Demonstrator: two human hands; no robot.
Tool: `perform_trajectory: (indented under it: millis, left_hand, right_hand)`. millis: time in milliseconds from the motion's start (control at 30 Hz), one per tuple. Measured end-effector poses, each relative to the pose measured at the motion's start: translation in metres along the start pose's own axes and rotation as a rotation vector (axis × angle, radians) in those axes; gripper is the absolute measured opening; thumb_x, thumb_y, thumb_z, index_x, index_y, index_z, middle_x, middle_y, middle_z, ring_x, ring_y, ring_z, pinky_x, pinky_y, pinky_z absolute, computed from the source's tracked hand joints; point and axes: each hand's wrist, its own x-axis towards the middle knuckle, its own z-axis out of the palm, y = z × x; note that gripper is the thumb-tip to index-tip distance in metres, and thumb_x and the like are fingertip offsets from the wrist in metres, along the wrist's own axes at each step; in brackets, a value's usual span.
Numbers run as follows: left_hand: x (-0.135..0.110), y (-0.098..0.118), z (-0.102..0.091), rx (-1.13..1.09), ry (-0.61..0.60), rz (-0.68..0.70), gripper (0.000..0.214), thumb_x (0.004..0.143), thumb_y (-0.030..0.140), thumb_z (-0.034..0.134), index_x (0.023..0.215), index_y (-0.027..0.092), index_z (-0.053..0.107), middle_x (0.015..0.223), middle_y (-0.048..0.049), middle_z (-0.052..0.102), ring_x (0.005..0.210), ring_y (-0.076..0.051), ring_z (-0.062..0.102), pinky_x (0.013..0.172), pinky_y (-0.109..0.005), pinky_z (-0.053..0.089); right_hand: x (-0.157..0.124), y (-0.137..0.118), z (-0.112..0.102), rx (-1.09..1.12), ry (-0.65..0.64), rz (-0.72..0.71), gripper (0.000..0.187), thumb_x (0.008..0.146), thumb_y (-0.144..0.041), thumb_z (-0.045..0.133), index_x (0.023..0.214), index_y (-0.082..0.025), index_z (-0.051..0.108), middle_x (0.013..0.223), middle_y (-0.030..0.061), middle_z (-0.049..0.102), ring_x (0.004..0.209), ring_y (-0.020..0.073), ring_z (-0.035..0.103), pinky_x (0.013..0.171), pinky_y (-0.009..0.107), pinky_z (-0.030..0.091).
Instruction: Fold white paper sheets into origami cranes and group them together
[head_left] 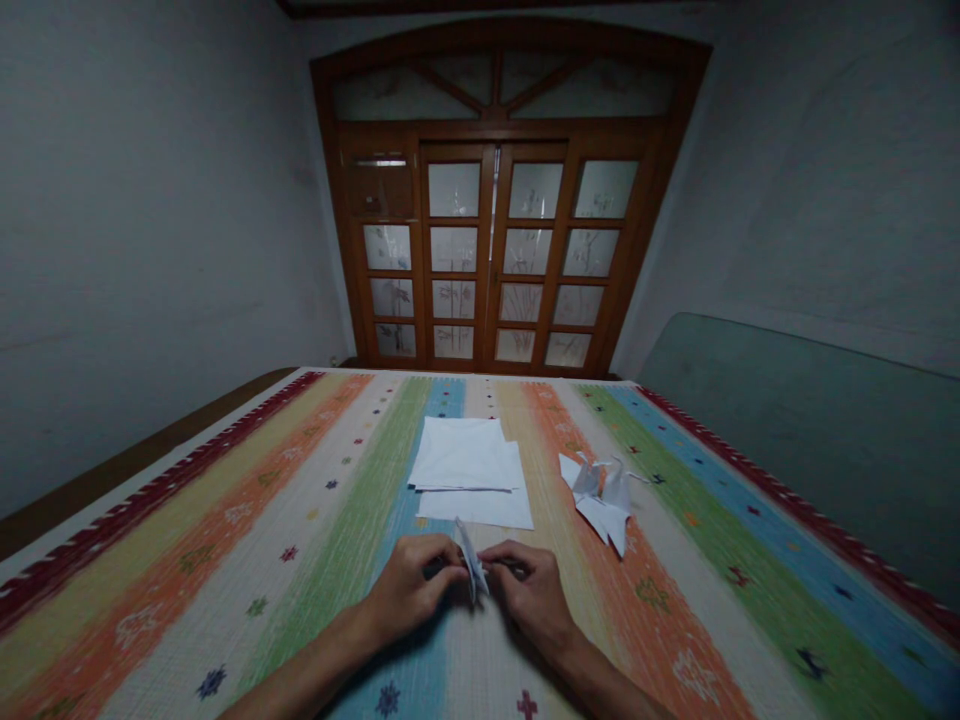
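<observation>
Between my two hands a small piece of folded white paper (470, 560) is held on edge, slightly above the cloth. My left hand (421, 580) pinches its left side between thumb and fingers. From the right, my right hand (531, 588) grips the paper's other side with thumb and forefinger. Just beyond my hands lies a stack of white paper sheets (465, 452), the upper ones set askew over a lower sheet. To the right rest folded paper cranes (604, 495), close together with wings and necks showing.
A striped multicoloured tablecloth (322, 540) covers the table. Along the right side stands a greenish panel (810, 430), perhaps a bench back. Behind the table's far edge is a wooden door (491, 260) with glass panes. Pale walls (150, 200) rise on both sides.
</observation>
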Motion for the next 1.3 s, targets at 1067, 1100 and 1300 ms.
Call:
perform_trajectory:
  millis: [1067,1100,1300]
  left_hand:
    - [-0.005,0.001,0.012,-0.071,0.062,-0.038,0.017,0.086,0.01,0.053,0.085,0.019,0.066,0.081,-0.0044,0.069,0.078,-0.02,0.065,0.071,-0.028,0.049]
    - [-0.005,0.001,0.013,-0.08,0.065,-0.046,0.016,0.086,0.01,0.052,0.085,0.019,0.066,0.081,-0.004,0.069,0.077,-0.02,0.065,0.071,-0.028,0.048]
    - [-0.007,0.0,0.017,-0.063,0.074,-0.032,0.016,0.089,0.012,0.05,0.083,0.019,0.063,0.08,-0.004,0.066,0.076,-0.02,0.063,0.071,-0.028,0.046]
  right_hand:
    - [-0.004,-0.01,0.0,-0.046,-0.019,-0.105,0.013,0.079,-0.022,0.062,0.078,-0.019,0.075,0.074,0.0048,0.076,0.07,0.0202,0.073,0.065,0.025,0.058]
    - [-0.004,-0.01,0.0,-0.051,-0.022,-0.105,0.014,0.079,-0.021,0.062,0.078,-0.019,0.076,0.074,0.0048,0.076,0.07,0.0202,0.073,0.066,0.025,0.058]
    - [-0.002,-0.01,-0.002,-0.029,-0.071,-0.091,0.02,0.083,-0.024,0.06,0.08,-0.021,0.08,0.074,0.0049,0.078,0.068,0.0203,0.074,0.063,0.024,0.056]
